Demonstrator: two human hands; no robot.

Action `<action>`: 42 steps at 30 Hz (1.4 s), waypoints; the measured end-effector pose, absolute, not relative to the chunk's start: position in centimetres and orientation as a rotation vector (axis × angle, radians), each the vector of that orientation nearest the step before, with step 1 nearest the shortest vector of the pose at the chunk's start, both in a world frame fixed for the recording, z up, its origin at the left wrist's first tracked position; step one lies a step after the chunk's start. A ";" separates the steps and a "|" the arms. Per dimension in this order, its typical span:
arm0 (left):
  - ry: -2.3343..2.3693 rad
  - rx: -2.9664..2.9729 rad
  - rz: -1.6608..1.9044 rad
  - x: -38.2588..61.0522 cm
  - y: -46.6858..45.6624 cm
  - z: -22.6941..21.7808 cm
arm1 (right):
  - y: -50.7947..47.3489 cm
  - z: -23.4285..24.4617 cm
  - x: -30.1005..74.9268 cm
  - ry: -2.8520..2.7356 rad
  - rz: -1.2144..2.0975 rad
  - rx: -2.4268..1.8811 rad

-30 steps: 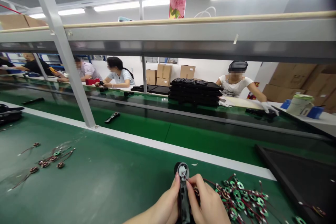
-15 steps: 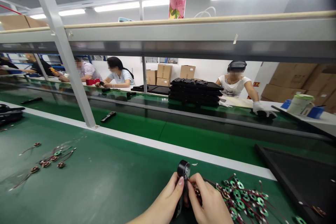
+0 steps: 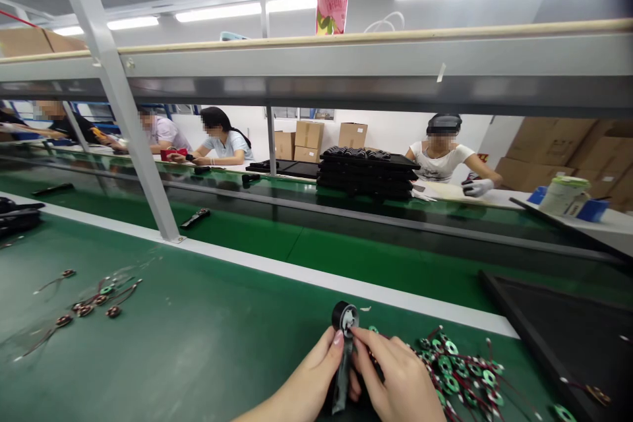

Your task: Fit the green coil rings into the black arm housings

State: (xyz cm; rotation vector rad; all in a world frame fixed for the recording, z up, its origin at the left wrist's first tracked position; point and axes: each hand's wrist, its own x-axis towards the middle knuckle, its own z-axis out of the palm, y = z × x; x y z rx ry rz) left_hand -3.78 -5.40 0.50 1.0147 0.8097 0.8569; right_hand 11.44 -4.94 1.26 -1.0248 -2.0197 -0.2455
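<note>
Near the front edge, my left hand (image 3: 319, 362) grips a black handheld device (image 3: 341, 379) with a round, open head, thumb against the neck below the head. Inside that head a pale grey-white part (image 3: 349, 318) faces right. My right hand (image 3: 395, 369) is curled against the other side, its index fingertip touching the head's open face and the other fingers at the handle. Whether those fingers also pinch a wire is hidden. Just right of my right hand lies a pile of small green ring-shaped circuit boards (image 3: 448, 366) with dark red wires and white connectors.
Copper-coloured coils with wires (image 3: 85, 310) lie on the green bench at left. A black tray (image 3: 558, 323) stands at right. Beyond the white strip runs a green conveyor (image 3: 257, 244) carrying a black part (image 3: 196, 217). A slanted post (image 3: 133, 125) holds the shelf. Co-workers sit opposite.
The device's head has turned so its open face shows more. My right index finger has moved up onto it. Parts on the conveyor shifted slightly left; the co-worker opposite drew back a gloved hand.
</note>
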 end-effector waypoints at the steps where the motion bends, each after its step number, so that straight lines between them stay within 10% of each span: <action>1: 0.825 1.032 0.853 -3.8 -5.4 0.7 | -4.9 1.2 11.5 -2.020 -0.250 -1.033; 26: 1.026 1.302 0.515 -5.6 -4.1 0.9 | -4.6 0.6 11.9 -2.242 -0.480 -1.102; 42: 1.024 1.329 0.498 -5.6 -4.1 0.6 | -4.5 -1.0 12.0 -2.070 0.051 -1.210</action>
